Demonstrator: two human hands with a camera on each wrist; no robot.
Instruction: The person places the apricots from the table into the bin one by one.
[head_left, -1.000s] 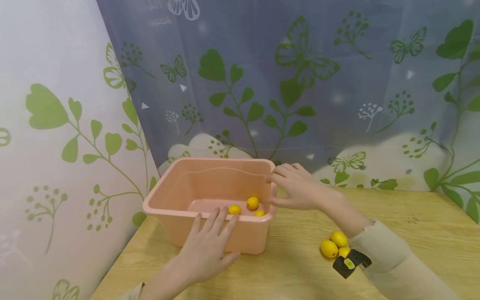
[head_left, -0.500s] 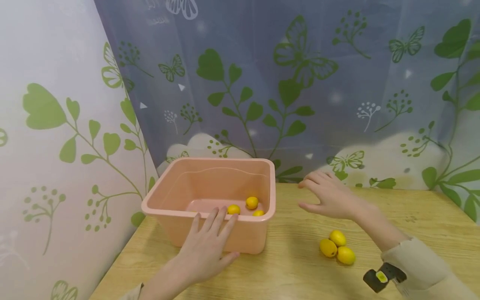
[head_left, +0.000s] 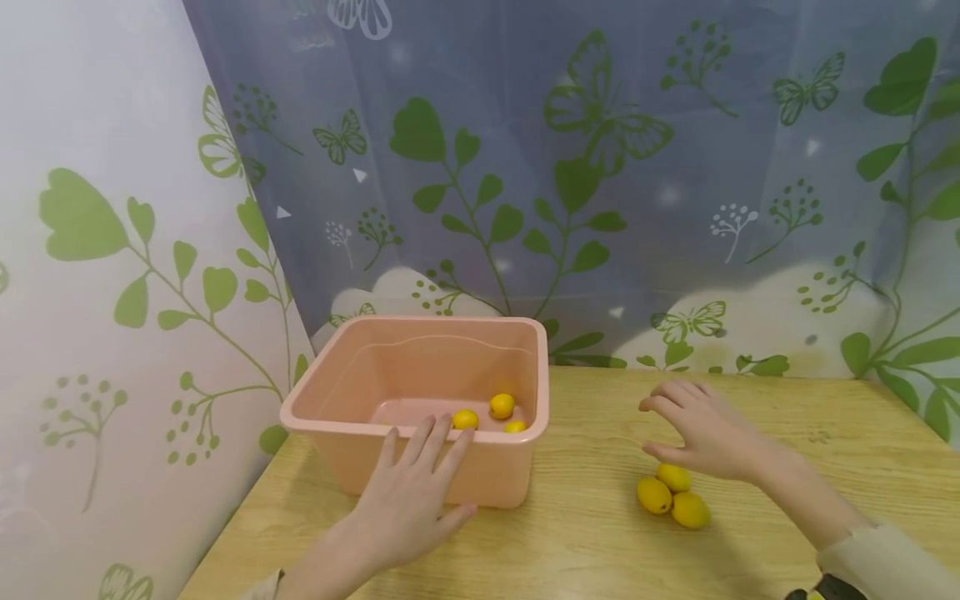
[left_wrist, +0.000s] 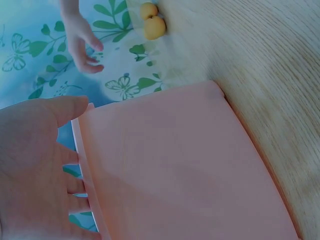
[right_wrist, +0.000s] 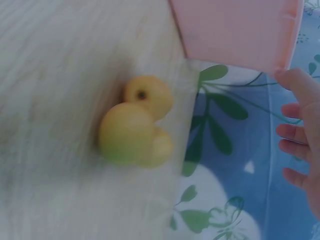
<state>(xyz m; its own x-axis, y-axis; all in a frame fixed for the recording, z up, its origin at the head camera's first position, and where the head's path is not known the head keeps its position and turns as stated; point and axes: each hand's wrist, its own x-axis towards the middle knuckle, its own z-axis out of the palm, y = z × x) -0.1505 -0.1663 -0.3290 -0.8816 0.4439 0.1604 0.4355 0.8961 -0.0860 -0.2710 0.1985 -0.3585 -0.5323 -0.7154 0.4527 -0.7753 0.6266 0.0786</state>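
Note:
A pink plastic bin point(head_left: 420, 329) stands on the table at centre left, with several lemons point(head_left: 502, 406) at the right of its floor. My left hand point(head_left: 412, 500) rests on the bin's front rim, its fingers spread over the edge; in the left wrist view the thumb point(left_wrist: 72, 107) lies by the rim too. Over the table to the right hovers my right hand point(head_left: 705, 433), holding nothing, its fingers loosely bent. Just below and left of it, three lemons point(head_left: 690, 510) lie touching one another. The right wrist view shows this cluster of lemons point(right_wrist: 127, 132) a little blurred.
The wooden table point(head_left: 585, 550) runs up to a patterned curtain point(head_left: 480, 208) at the back. A pale wall covering with leaves point(head_left: 135, 333) borders it on the left, close to the bin.
My right hand has left the bin's right wall and moved right and nearer, to a spot over the loose lemons. My left hand and the bin hold their places.

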